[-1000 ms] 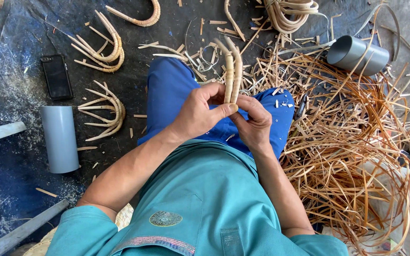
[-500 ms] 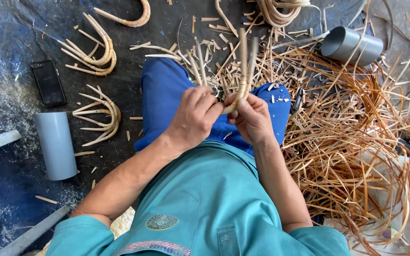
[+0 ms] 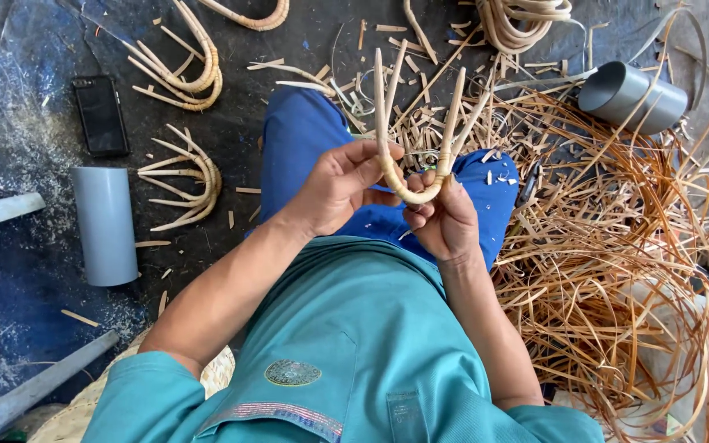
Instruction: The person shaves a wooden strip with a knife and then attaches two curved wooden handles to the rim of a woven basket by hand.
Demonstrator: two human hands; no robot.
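Both hands hold a bent U-shaped rattan piece (image 3: pixel 414 194) above my blue-trousered lap, its split ends pointing away from me. My left hand (image 3: pixel 340 185) grips the left limb of the bend, with the fingers curled around it. The right limb and the bottom of the curve are pinched by my right hand (image 3: pixel 443 216). Thin strips are wrapped around the right limb just above the thumb.
Finished bent rattan pieces (image 3: pixel 184 179) lie on the dark mat at left, more (image 3: pixel 180 70) above them. A grey pipe section (image 3: pixel 107 223) and a black phone (image 3: pixel 100 115) lie left. Another grey pipe (image 3: pixel 632 97) sits upper right amid a pile of loose rattan strips (image 3: pixel 617 246).
The rattan piece was held closed and upright between both hands; now it is turned so its U-bend faces me with the ends spread. The hands shifted slightly toward me.
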